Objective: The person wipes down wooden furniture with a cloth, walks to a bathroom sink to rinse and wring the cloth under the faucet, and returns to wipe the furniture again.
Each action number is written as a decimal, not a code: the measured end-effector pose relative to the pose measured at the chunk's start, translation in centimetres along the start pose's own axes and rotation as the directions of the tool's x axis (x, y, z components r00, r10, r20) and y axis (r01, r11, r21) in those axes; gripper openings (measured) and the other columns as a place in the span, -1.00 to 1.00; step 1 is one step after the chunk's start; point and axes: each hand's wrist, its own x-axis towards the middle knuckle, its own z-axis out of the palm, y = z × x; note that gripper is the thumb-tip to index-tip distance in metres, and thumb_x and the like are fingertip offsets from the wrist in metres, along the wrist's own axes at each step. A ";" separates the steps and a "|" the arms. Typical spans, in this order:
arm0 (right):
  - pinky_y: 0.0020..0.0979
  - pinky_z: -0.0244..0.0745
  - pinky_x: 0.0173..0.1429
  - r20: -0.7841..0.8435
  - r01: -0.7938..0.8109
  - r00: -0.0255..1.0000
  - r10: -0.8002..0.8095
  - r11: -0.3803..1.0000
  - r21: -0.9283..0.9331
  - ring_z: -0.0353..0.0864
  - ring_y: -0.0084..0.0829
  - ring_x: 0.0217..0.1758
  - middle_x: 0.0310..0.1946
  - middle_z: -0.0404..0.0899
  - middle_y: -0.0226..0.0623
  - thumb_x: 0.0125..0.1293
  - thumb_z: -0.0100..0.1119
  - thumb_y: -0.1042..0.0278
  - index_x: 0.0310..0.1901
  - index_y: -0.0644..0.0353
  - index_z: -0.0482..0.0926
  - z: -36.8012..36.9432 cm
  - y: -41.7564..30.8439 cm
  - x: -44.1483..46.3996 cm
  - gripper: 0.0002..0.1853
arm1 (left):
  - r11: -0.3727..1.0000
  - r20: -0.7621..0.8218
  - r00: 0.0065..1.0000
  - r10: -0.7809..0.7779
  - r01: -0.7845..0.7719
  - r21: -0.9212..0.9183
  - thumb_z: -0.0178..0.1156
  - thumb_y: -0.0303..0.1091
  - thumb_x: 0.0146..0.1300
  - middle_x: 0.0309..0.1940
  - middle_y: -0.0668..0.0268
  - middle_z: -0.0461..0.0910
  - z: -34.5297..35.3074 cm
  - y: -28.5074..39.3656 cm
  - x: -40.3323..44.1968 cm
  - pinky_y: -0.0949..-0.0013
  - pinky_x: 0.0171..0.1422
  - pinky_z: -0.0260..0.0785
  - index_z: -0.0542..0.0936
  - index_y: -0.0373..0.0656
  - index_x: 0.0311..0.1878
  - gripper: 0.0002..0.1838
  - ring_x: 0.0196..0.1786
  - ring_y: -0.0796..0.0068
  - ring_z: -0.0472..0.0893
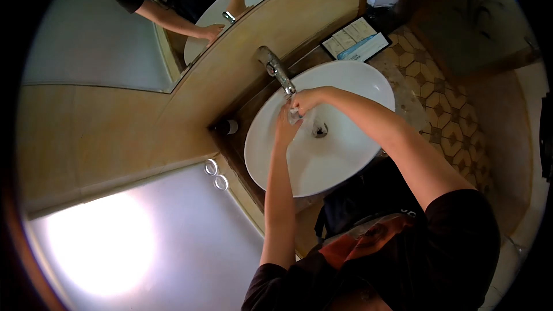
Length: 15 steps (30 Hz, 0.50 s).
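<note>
Both my hands meet under the spout of a chrome faucet, over a white oval sink. My left hand curves around a small, pale, shiny thing, its thumb apart from the fingers. Whether that is a clear object or running water I cannot make out. From the right, my right hand presses in with curled fingers against the same spot. What they grip is hidden. Just below the hands lies the dark drain, with wet glints around it.
A dark tray holding papers or packets sits behind the sink. A small white-topped cup or jar stands at the left. Above, a mirror reflects the arms and sink. A frosted pane with two ring handles is at lower left.
</note>
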 end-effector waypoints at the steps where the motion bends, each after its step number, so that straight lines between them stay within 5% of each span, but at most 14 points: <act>1: -0.30 0.38 -0.26 0.012 -0.009 1.000 0.009 1.000 0.027 0.51 -0.30 -0.38 -0.43 0.58 -0.19 -0.14 0.19 0.25 -0.34 0.18 0.57 -0.4 0.0 -0.6 -0.72 | 0.984 0.077 0.997 0.025 -0.011 -0.175 0.27 -0.18 -0.06 -0.06 -0.03 0.45 0.2 0.8 1.6 0.12 0.03 0.31 0.36 -0.29 0.03 -0.40 -0.06 -0.01 0.47; 4: -0.31 0.40 -0.23 0.033 -0.066 0.997 0.065 0.998 0.021 0.54 -0.29 -0.34 -0.38 0.60 -0.19 -0.14 0.21 0.21 -0.28 0.16 0.59 -3.2 0.3 -3.7 -0.67 | 0.983 0.440 0.880 -0.181 0.181 0.041 0.28 -0.09 -0.07 -0.18 -0.04 0.51 -1.4 4.7 5.1 0.18 -0.03 0.35 0.45 -0.34 -0.09 -0.44 -0.10 0.02 0.51; 7: -0.32 0.42 -0.27 -0.026 -0.176 0.984 0.174 0.962 -0.209 0.57 -0.28 -0.33 -0.43 0.61 -0.17 -0.16 0.27 0.14 -0.26 0.20 0.62 -5.5 3.4 -6.5 -0.60 | 0.974 0.563 0.822 -0.084 -0.051 0.220 0.26 0.06 -0.08 -0.32 -0.05 0.54 -0.3 3.6 7.5 0.19 -0.09 0.37 0.50 -0.39 -0.19 -0.38 -0.16 0.07 0.54; 9: -0.36 0.41 -0.26 0.056 -0.306 0.944 0.324 0.928 -0.213 0.57 -0.33 -0.34 -0.45 0.61 -0.19 -0.09 0.26 0.14 -0.27 0.21 0.63 -8.9 1.8 -10.8 -0.63 | 0.961 0.659 0.735 -0.160 -0.037 0.274 0.24 0.16 -0.11 -0.35 -0.07 0.53 -0.5 2.3 8.0 0.19 -0.10 0.36 0.51 -0.40 -0.26 -0.33 -0.17 0.09 0.54; 10: -0.37 0.41 -0.28 0.029 -0.307 0.950 0.312 0.946 -0.107 0.56 -0.36 -0.35 -0.44 0.62 -0.21 -0.07 0.26 0.13 -0.29 0.21 0.64 -9.5 2.4 -11.9 -0.65 | 0.953 0.700 0.686 -0.198 -0.033 0.302 0.22 0.21 -0.12 -0.36 -0.07 0.53 -0.6 1.4 8.3 0.19 -0.11 0.36 0.51 -0.40 -0.30 -0.30 -0.18 0.10 0.54; 13: -0.45 0.38 -0.28 -0.049 -0.266 0.960 0.275 0.954 0.140 0.52 -0.46 -0.34 -0.36 0.62 -0.32 0.07 0.19 0.15 -0.38 0.19 0.66 -10.8 3.3 -15.0 -0.74 | 0.984 0.695 0.718 0.040 -0.148 0.096 0.22 0.23 -0.13 -0.42 -0.03 0.52 1.8 -4.5 8.2 0.21 -0.17 0.36 0.51 -0.38 -0.40 -0.32 -0.26 0.13 0.54; 15: -0.48 0.36 -0.29 -0.161 -0.149 0.964 0.214 0.928 0.342 0.45 -0.55 -0.42 -0.50 0.54 -0.40 0.12 0.16 0.16 -0.38 0.20 0.63 -9.5 5.0 -15.2 -0.75 | 0.990 0.670 0.740 0.057 -0.130 0.060 0.22 0.19 -0.11 -0.45 0.01 0.53 0.9 -3.7 7.3 0.23 -0.21 0.35 0.51 -0.35 -0.45 -0.37 -0.31 0.16 0.54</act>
